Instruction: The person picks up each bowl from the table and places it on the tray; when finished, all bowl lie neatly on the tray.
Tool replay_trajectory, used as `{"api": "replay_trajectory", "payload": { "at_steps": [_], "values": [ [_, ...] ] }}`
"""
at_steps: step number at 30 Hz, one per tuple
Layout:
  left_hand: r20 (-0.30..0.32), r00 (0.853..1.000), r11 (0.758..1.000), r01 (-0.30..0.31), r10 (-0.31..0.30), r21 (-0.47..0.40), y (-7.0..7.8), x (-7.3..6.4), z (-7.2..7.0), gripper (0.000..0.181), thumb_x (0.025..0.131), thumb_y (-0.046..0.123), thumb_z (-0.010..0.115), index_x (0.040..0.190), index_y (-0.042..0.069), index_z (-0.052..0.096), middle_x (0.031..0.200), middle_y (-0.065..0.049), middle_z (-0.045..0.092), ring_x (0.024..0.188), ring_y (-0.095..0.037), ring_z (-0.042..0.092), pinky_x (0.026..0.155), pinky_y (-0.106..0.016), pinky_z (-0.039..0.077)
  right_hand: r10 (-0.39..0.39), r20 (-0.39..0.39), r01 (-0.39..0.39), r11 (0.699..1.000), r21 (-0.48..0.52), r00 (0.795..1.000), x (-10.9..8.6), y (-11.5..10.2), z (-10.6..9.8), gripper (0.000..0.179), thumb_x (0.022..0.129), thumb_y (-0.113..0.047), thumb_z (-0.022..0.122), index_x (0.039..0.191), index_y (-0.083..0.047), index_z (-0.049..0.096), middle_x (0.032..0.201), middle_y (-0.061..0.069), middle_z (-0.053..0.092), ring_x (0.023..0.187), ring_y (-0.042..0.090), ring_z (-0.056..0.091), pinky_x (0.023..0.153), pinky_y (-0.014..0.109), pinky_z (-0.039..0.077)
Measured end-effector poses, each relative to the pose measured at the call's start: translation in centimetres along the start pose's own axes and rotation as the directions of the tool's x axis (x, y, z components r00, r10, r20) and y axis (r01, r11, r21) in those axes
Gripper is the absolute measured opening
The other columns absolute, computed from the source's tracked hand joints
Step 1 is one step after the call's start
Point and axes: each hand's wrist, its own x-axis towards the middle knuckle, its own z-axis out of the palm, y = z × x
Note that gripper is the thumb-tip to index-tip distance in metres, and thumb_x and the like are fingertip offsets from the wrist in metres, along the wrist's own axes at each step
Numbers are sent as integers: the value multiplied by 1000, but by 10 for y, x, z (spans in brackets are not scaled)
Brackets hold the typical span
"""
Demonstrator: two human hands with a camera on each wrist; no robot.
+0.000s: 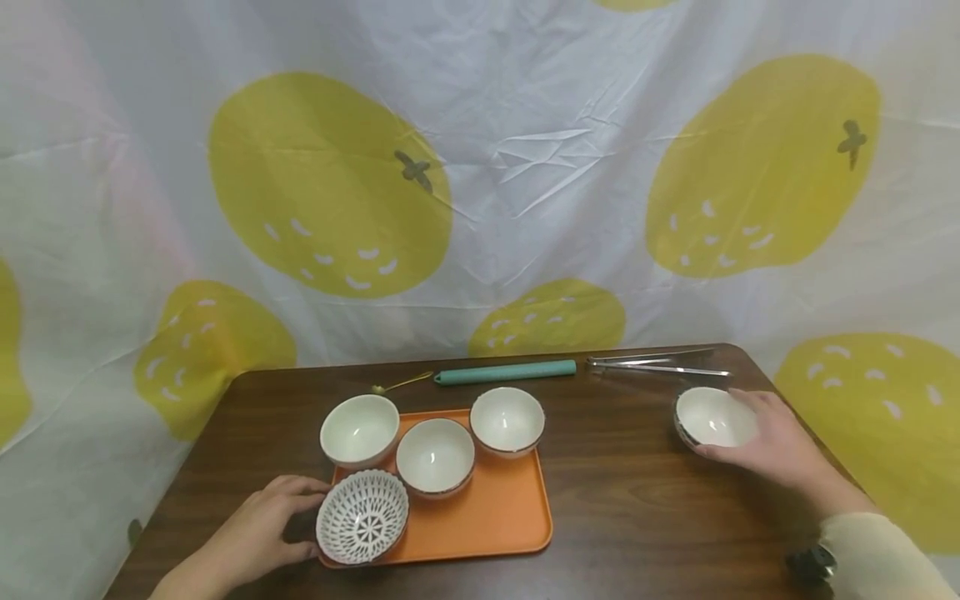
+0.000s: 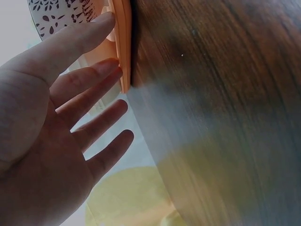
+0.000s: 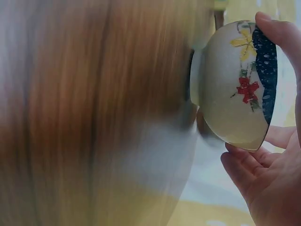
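Note:
At the right of the table, my right hand (image 1: 776, 437) grips a small bowl (image 1: 716, 418), thumb at the rim and fingers round the far side. In the right wrist view this bowl (image 3: 237, 87) shows red and yellow flowers and a dark blue rim band. My left hand (image 1: 262, 525) is beside a scalloped bowl (image 1: 363, 517) with a dark pattern inside, on the left front corner of an orange tray (image 1: 502, 521). Its fingers are spread and fairly straight; in the left wrist view the thumb and fingertips are right at the tray's edge (image 2: 123, 47).
Three white-lined bowls are grouped at the tray: one at the back left (image 1: 360, 430), one in the middle (image 1: 436, 456), one at the back right (image 1: 507, 421). Behind lie a teal stick (image 1: 506, 372), metal tongs (image 1: 660, 367) and a thin yellow item (image 1: 402, 382). A lemon-print cloth hangs behind.

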Motion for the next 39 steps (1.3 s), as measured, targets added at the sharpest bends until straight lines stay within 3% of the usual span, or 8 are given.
{"api": "replay_trajectory", "payload": {
  "at_steps": [8, 17, 23, 30, 39],
  "values": [
    [-8, 1000, 1000, 18, -18, 14, 1, 0, 1, 61, 67, 28, 94, 121, 7, 76, 129, -2, 68, 125, -34, 59, 90, -63, 52, -33, 36, 34, 999, -10, 999, -6, -41, 13, 109, 59, -55, 96, 140, 6, 55, 130, 27, 55, 111, 44, 56, 82, 52, 49],
    [-8, 1000, 1000, 14, -14, 7, 2, 0, 1, 61, 67, 28, 94, 121, 7, 76, 129, -1, 68, 125, -35, 59, 91, -64, 52, -122, 54, 121, 992, 21, 991, -18, -96, 23, 110, 55, -58, 97, 138, 2, 58, 131, 20, 58, 112, 41, 61, 85, 56, 53],
    [-17, 1000, 1000, 14, -14, 9, 2, 0, 0, 61, 67, 27, 94, 121, 6, 76, 129, -1, 68, 125, -34, 59, 92, -64, 51, -126, 108, 120, 991, 60, 986, -26, -133, 33, 112, 55, -64, 95, 140, -1, 58, 132, 14, 59, 109, 34, 64, 84, 50, 55],
    [-4, 1000, 1000, 21, -21, 3, 2, 0, -1, 61, 67, 27, 95, 121, 6, 76, 130, -1, 68, 126, -34, 58, 92, -65, 51, -192, 115, 180, 978, 109, 975, -38, -174, 45, 112, 51, -65, 96, 140, -7, 61, 131, 4, 60, 110, 24, 65, 82, 42, 57],
    [-14, 1000, 1000, 18, -18, -2, 3, -1, 0, 60, 68, 27, 95, 121, 7, 76, 130, -1, 68, 126, -34, 59, 93, -64, 51, -248, 123, 232, 963, 137, 961, -47, -209, 60, 113, 50, -70, 94, 139, -9, 62, 132, -5, 59, 111, 15, 64, 84, 37, 58]
  ]
}}
